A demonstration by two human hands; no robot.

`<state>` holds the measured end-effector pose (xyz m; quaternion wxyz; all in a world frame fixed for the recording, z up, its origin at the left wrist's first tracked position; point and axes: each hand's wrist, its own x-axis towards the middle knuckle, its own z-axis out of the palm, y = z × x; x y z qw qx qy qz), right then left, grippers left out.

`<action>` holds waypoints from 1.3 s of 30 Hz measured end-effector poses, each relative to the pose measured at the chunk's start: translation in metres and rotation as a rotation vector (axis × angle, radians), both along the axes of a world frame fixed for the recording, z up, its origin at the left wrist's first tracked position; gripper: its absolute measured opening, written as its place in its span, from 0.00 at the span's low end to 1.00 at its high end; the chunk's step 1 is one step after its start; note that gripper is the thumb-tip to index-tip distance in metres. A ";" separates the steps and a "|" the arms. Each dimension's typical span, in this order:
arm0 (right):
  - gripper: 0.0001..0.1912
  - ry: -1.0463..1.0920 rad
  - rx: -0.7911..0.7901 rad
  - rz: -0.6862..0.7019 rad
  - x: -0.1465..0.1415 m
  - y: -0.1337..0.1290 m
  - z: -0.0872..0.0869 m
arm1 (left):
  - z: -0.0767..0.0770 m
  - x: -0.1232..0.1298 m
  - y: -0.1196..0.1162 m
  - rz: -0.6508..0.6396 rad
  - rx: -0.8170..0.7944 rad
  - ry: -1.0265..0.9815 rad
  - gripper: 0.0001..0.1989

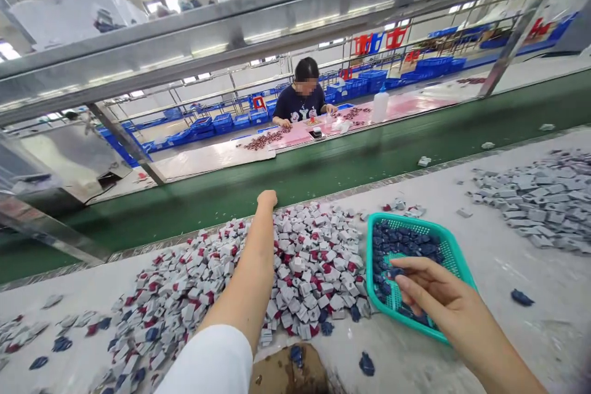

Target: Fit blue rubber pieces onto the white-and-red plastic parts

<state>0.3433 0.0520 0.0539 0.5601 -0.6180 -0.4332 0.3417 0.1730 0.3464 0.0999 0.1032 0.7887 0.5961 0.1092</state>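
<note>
My left arm stretches across a wide heap of small grey and dark red pieces (pixel 318 265). My left hand (pixel 266 199) is at the near edge of the green conveyor belt (pixel 231 181), back toward me, its fingers hidden. Over a teal plastic basket (pixel 455 252) on the right, my right hand (pixel 427 286) pinches a small dark blue piece (pixel 394 272) between thumb and fingertips. Many similar dark blue pieces (pixel 409 240) lie inside that basket.
Another heap of grey pieces (pixel 549 197) lies at the far right. Loose dark blue pieces (pixel 367 363) are scattered on the table. Beyond the belt sits a co-worker (pixel 300 98) at a pink work surface. A metal shelf beam (pixel 258 28) crosses overhead.
</note>
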 end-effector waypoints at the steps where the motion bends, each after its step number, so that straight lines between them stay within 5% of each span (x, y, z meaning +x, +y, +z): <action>1: 0.17 0.007 0.000 -0.024 -0.001 -0.003 -0.001 | -0.001 -0.001 -0.001 -0.003 -0.012 0.000 0.17; 6: 0.15 -0.065 0.033 0.011 -0.025 -0.009 -0.004 | 0.004 -0.018 -0.010 0.028 -0.055 -0.088 0.15; 11: 0.10 -0.359 0.072 0.439 -0.080 -0.022 -0.022 | 0.008 -0.063 -0.035 0.101 -0.031 -0.289 0.14; 15: 0.08 -0.647 0.117 0.803 -0.123 -0.040 -0.039 | 0.001 -0.119 -0.121 0.009 -0.072 -0.799 0.10; 20: 0.09 -0.966 0.014 0.891 -0.148 -0.044 -0.050 | -0.024 -0.173 -0.259 0.205 -0.371 -1.259 0.14; 24: 0.08 -1.048 -0.019 0.942 -0.151 -0.038 -0.050 | -0.050 -0.188 -0.315 0.310 -0.526 -1.400 0.20; 32: 0.09 -1.008 -0.002 1.008 -0.146 -0.028 -0.042 | -0.065 -0.185 -0.343 0.300 -0.549 -1.466 0.13; 39: 0.11 -0.451 0.127 0.639 -0.161 -0.033 0.007 | -0.058 -0.180 -0.346 0.247 -0.548 -1.482 0.14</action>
